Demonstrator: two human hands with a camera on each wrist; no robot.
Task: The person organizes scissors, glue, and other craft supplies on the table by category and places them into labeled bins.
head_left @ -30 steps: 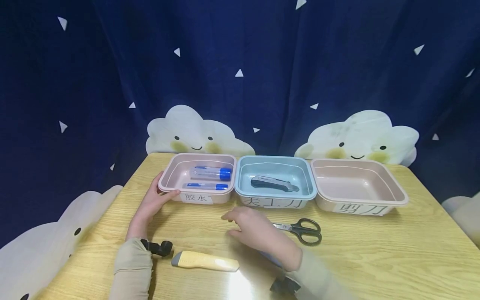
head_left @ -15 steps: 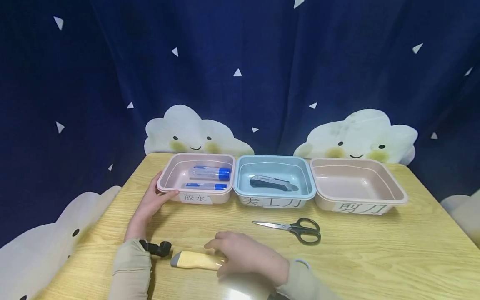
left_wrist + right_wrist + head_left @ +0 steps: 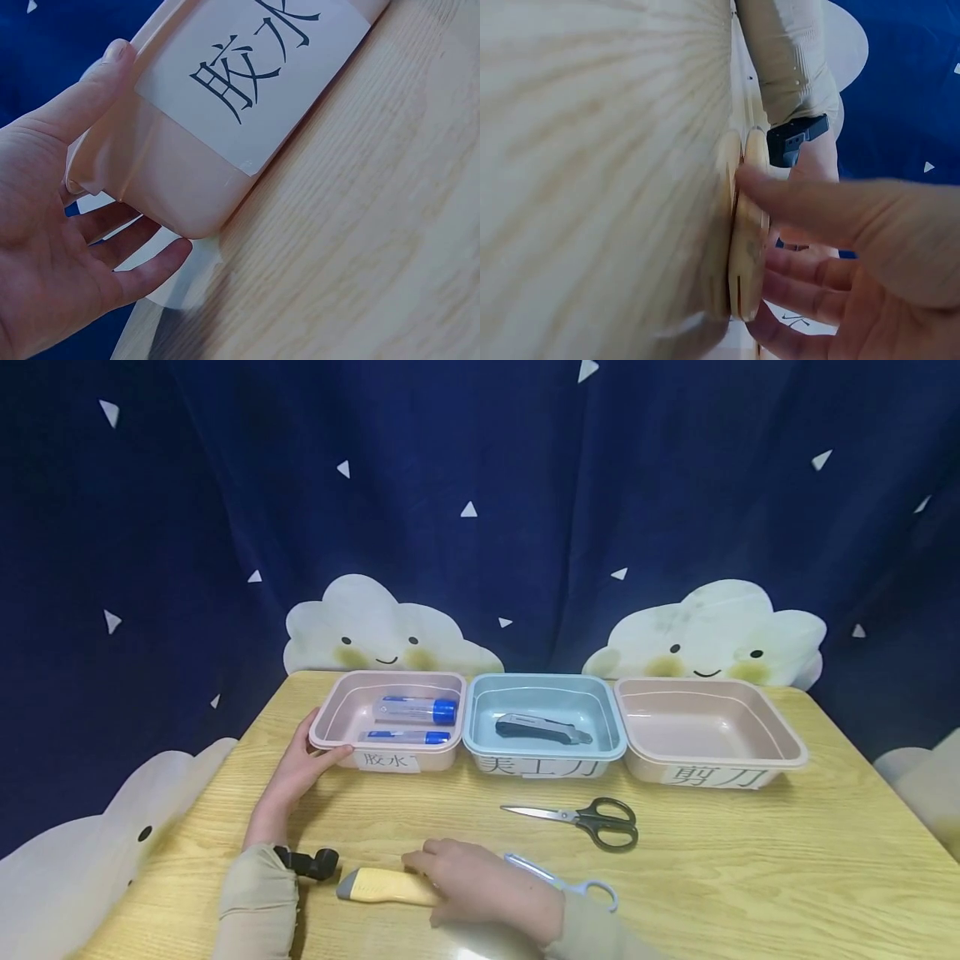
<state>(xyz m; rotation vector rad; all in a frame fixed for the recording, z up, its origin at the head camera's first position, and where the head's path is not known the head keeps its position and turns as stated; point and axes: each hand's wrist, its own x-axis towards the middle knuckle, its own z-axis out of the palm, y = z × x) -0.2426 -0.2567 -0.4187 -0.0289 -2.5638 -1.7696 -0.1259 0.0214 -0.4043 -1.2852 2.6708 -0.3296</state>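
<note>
In the head view my left hand (image 3: 296, 768) grips the left end of a pink plastic bin (image 3: 351, 720). The left wrist view shows its thumb at the rim and the fingers bent round the corner. My right hand (image 3: 487, 881) pinches a yellow utility knife (image 3: 384, 886) with a grey end; the hand covers the knife's right part in the head view. In the right wrist view, the thumb and fingers are on either side of the knife (image 3: 748, 251), which lies on the table. Just beyond this hand lie light-blue scissors (image 3: 592, 892), partly hidden by it.
Two blue-capped glue tubes (image 3: 415, 710) lie in the left bin. A grey-black utility knife (image 3: 543, 729) lies in the blue bin (image 3: 487, 722). Another pink bin (image 3: 697, 735) stands at the right, with nothing visible inside. Black-handled scissors (image 3: 603, 823) lie on the wooden table (image 3: 735, 868).
My right hand has moved back toward the front edge and left, from near the scissors onto the yellow utility knife, uncovering both scissors. My left hand stays on the bin.
</note>
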